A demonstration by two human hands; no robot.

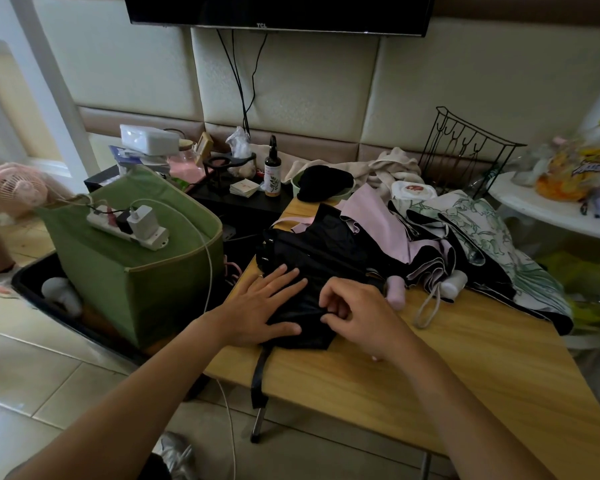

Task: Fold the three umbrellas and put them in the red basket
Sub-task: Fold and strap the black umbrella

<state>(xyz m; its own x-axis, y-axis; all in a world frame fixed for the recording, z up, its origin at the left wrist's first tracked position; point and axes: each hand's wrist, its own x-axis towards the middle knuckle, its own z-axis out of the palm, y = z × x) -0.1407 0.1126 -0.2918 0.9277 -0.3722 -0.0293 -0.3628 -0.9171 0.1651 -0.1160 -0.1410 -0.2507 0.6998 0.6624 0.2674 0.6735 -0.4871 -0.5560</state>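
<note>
While the black umbrella [312, 271] lies on the wooden table [465, 358] near its left edge, its long axis is seen running from the near strap end toward the ribs at the far left. Its cloth is pressed flat by the left hand [264, 306], fingers straight and spread, and a fold at the near right side is pinched by the right hand [357, 317], fingers curled. Both hands are on it; the pink umbrella [395, 237] and floral umbrella [482, 233] lie just beyond, to the right. No red basket can be seen.
</note>
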